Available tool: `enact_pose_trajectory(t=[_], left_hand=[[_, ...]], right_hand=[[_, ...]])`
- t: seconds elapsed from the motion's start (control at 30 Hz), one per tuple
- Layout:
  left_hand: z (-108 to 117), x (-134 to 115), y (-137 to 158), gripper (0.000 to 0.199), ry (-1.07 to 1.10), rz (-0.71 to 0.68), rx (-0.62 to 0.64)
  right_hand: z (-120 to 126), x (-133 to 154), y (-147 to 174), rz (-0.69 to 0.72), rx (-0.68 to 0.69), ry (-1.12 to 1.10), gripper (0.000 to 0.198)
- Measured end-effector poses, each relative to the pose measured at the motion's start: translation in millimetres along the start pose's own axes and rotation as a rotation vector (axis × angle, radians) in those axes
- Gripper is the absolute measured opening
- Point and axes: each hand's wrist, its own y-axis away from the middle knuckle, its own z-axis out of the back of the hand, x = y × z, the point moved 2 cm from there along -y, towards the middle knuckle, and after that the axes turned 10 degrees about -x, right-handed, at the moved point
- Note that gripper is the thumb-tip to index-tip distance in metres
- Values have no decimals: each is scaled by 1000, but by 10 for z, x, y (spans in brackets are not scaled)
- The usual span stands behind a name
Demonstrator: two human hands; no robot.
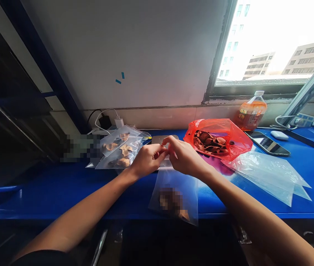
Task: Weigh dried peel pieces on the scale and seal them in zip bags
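My left hand (pixel 149 157) and my right hand (pixel 183 154) meet over the front of the blue table, fingertips pinched together on the upper edge of a clear plastic bag (pixel 191 195). The bag hangs below my hands past the table's front edge, with brown dried pieces at its bottom, partly blurred. Behind my fingers lies a flat greyish plate (pixel 157 140), mostly covered by my hands. To the left are filled clear bags (pixel 112 157) with similar tan pieces. Right of my right hand, a red plastic bag (pixel 237 142) stands open, holding many dark reddish-brown dried slices (pixel 209 142).
Flat clear bags (pixel 273 173) lie on the blue table (pixel 71 192) at the right. Behind them are a phone (pixel 269 143), a white case (pixel 279 135) and a bottle of orange drink (pixel 253 111). A charger with cable (pixel 118 121) stands at the back left, by the wall.
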Motion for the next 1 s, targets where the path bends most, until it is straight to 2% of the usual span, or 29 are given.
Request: enact_pose_trajectory(t=[0.07,0.17,0.43,0.6,0.67,0.77,0.83,0.9,0.93,1.0], left_hand=[[65,-19,-35,23,-3,-24,-22],[188,-32,-101,18,35,11,-80],[512,-17,-197,17,86,150,-232],[737,-95,-48,13,112,158,-315],[919,-143,66,7,147,156,-466],[1310,-208,206,5,195,122,-909],[1545,-208,183,10,140,118,-1044],[1705,-117,23,11,104,142,-947],[1752,-20,-92,12,93,187,-863],[1810,260,-322,20,10,291,-874]], right_hand=[[17,9,-34,-31,-20,-29,25],[77,14,-94,-75,-67,-14,15],[209,-28,-137,-66,-152,-41,24],[326,-188,-116,-60,-195,-158,23],[437,-352,-110,-68,-236,-127,23],[653,-517,-82,-154,-384,-73,22],[773,-409,-15,-204,-476,-134,21],[840,-103,121,-167,-467,-260,23],[853,92,218,-106,-391,-338,24],[882,419,465,-77,-300,-421,24]])
